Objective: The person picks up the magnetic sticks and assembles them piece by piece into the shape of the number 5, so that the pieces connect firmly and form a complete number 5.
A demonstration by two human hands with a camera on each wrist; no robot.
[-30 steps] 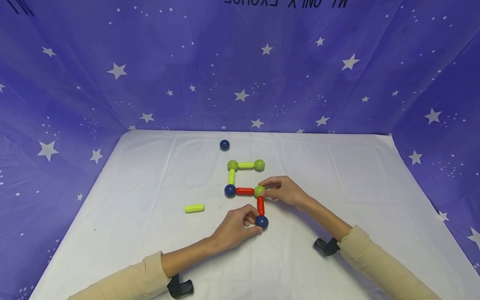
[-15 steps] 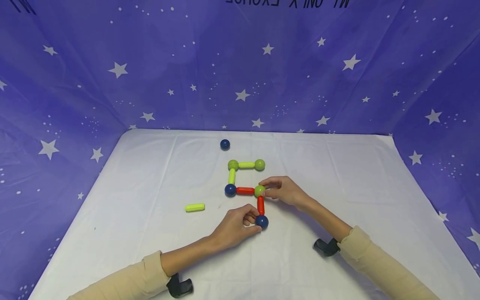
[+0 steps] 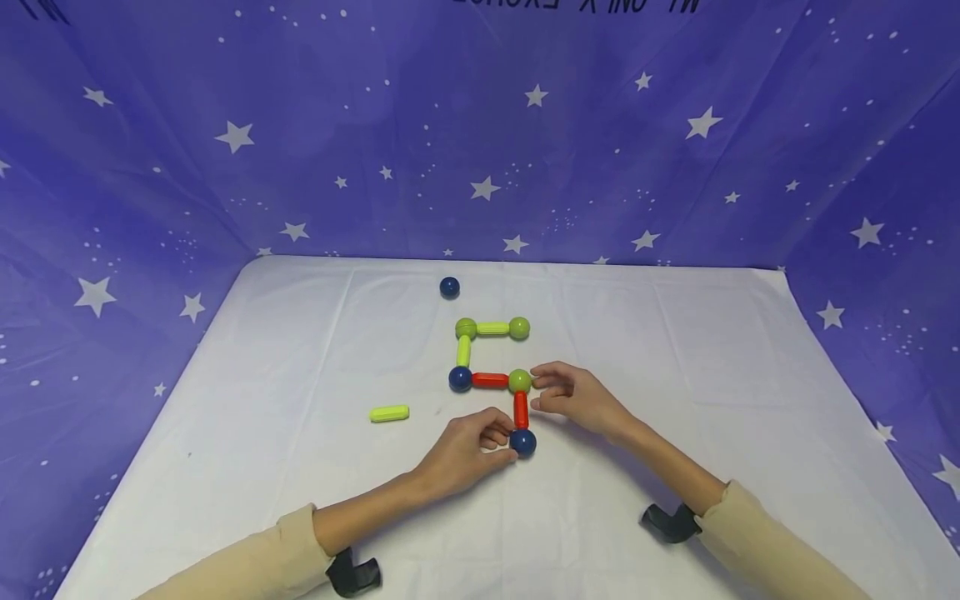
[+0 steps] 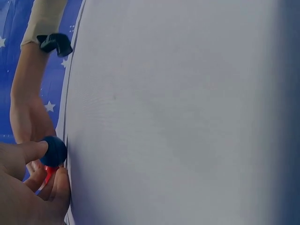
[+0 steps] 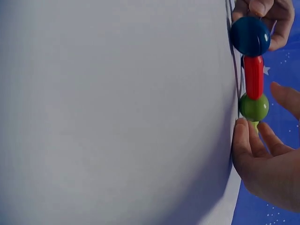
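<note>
A chain of magnetic balls and rods lies on the white cloth. My left hand (image 3: 462, 454) holds the dark blue ball (image 3: 522, 442) at its near end, thumb on one side and fingers on the other; the left wrist view shows the thumb against this ball (image 4: 54, 151). From it a red rod (image 3: 521, 409) runs up to a green ball (image 3: 519, 382). My right hand (image 3: 581, 400) is just right of that ball, fingers spread and holding nothing. A second red rod (image 3: 491, 381) leads left to another blue ball (image 3: 461, 379).
Yellow-green rods (image 3: 463, 352) and two green balls (image 3: 519, 327) continue the chain toward the back. A loose yellow-green rod (image 3: 389, 413) lies to the left, and a loose blue ball (image 3: 449, 287) sits near the back edge. A starry purple curtain (image 3: 405, 167) surrounds the table.
My right hand has let go of the green ball and drawn back slightly to the right, its fingers parting. My left hand stays at the near blue ball, and the chain keeps its shape.
</note>
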